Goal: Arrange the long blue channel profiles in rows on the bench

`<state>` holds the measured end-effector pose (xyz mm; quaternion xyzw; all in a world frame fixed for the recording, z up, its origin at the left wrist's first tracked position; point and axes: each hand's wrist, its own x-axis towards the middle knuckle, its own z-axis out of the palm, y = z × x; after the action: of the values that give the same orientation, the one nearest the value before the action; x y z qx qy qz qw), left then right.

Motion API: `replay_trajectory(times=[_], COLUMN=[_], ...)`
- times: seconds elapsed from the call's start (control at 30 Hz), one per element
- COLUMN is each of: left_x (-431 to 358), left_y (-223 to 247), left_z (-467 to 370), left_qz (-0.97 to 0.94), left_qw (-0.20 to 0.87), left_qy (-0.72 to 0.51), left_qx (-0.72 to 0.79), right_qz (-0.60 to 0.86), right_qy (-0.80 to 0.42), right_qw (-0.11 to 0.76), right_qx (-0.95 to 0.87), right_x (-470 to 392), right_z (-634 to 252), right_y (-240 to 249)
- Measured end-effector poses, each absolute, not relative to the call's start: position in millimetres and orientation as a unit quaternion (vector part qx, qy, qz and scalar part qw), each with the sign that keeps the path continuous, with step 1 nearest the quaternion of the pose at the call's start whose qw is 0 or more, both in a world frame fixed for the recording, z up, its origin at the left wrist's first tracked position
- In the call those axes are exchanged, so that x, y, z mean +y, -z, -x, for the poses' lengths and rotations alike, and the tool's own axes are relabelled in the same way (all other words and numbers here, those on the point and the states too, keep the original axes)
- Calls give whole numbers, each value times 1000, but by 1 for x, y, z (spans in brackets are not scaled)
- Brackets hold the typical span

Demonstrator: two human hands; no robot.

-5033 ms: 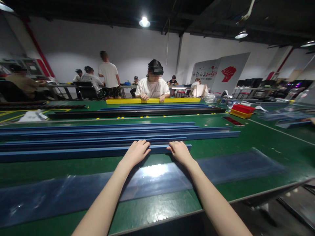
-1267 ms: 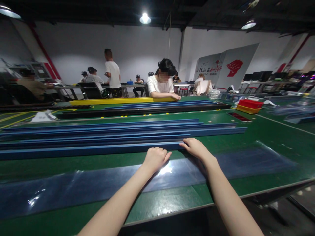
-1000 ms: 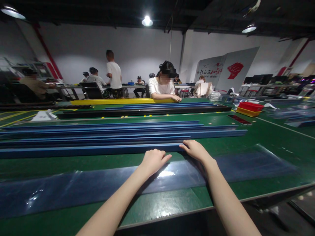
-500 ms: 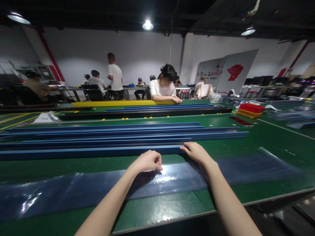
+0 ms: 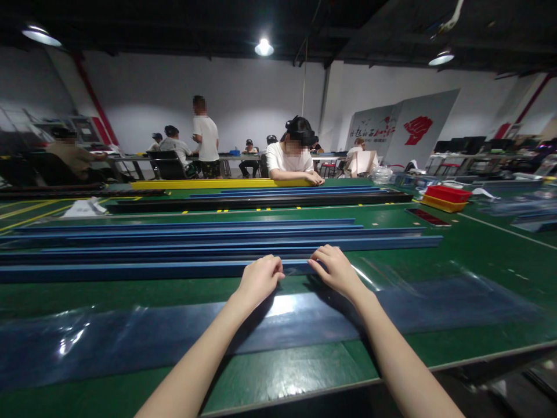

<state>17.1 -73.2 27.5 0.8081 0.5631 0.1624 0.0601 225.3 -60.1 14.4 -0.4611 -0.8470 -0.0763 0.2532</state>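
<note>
A long clear plastic film lies across the green table near its front edge. Behind it stretches the nearest blue strip, its right end by my hands. My left hand is closed at that strip's near side, the fingertips pinched together; what they hold, if anything, is too small to make out. My right hand is at the strip's right end, thumb and fingers curved round a piece of clear film that rises to the right of the hand.
More blue strips lie behind the nearest one. Farther back are black strips, a yellow strip, a phone and red and yellow trays. A person leans on the far table edge.
My left hand has moved forward from above the film to the nearest blue strip. My right hand has shifted slightly left, and clear film now rises beside it.
</note>
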Motion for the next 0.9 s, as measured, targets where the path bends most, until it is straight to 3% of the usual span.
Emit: replay_trajectory(times=[0.53,0.7,0.9], left_x=[-77,-77,-76], left_y=[-26,-19,-17], left_z=[-23,-25,-25], left_qz=[-824,-831,-864], left_qw=[-70,-141,-143], left_qy=[-190,-204,-212], left_qx=[529,499,434], right_qz=[454,527,625], right_qy=[83,118,117], right_qw=[233,203,234], right_qx=[-856,-817,-735], right_x=[-60,-54,-49], right_z=[-212,-221,-241], right_y=[-9,-8,-12])
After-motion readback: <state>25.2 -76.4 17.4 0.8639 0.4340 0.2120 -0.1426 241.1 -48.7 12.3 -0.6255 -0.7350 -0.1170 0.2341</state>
